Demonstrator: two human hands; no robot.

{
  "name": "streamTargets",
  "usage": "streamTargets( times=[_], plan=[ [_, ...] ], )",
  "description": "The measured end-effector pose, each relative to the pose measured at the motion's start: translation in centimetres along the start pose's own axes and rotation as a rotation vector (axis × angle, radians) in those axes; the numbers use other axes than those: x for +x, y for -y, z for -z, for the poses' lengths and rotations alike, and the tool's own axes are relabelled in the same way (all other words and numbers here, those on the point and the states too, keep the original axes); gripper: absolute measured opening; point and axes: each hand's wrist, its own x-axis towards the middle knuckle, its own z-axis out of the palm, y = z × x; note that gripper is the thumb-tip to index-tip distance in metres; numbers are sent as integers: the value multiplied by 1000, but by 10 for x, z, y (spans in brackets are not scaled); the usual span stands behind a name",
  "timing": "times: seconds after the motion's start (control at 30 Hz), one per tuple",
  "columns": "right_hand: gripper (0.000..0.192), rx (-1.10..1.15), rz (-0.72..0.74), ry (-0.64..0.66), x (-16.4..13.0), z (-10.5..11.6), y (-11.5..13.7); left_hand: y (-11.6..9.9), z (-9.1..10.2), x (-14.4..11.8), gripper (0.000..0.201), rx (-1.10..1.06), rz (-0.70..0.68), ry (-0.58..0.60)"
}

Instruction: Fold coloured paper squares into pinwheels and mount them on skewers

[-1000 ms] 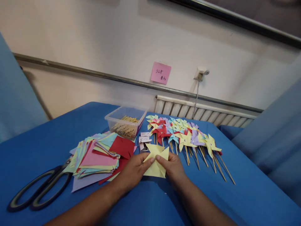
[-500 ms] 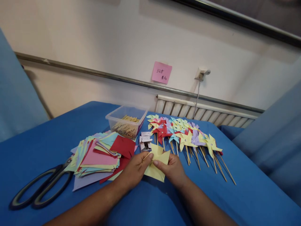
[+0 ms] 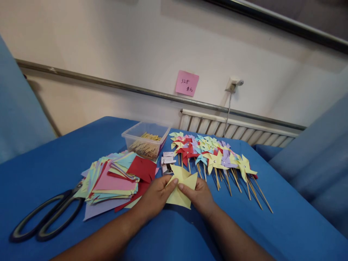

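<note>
A yellow paper square (image 3: 178, 198) with slits cut in from its corners is held above the blue table by both hands. My left hand (image 3: 159, 194) is closed on its left side, thumb pressed near the middle. From the right, my right hand (image 3: 199, 194) grips it the same way, its thumb close to the other. The flaps at the top stand up and curl inward. Fingers behind the paper are hidden. Just beyond the paper is a small open box (image 3: 167, 163), partly covered by it.
Stacked coloured paper squares (image 3: 116, 179) lie left, beside large scissors (image 3: 57, 212). A clear plastic box (image 3: 146, 139) of thin wooden sticks stands behind. Several finished paper pinwheels (image 3: 214, 159) on sticks spread across the right. The blue table (image 3: 293, 214) meets a wall with a radiator (image 3: 233, 128).
Both hands stay almost in place on the yellow paper. Its upper flaps have shifted and bent slightly, and the thumbs have moved a little to the right.
</note>
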Motion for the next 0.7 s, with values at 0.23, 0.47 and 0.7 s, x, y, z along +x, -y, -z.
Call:
streamTargets(
  times=[0.23,0.47,0.7],
  plan=[
    [33,34,-30,-17,-1,-2,1,2,-2,1,32,-6,0,-32],
    [34,45,-48,7,-3,0,2,7,1,4,32,-195,96,-120],
    [37,4,-70,21,-1,4,0,6,3,3,28,-230,108,-150]
  ],
)
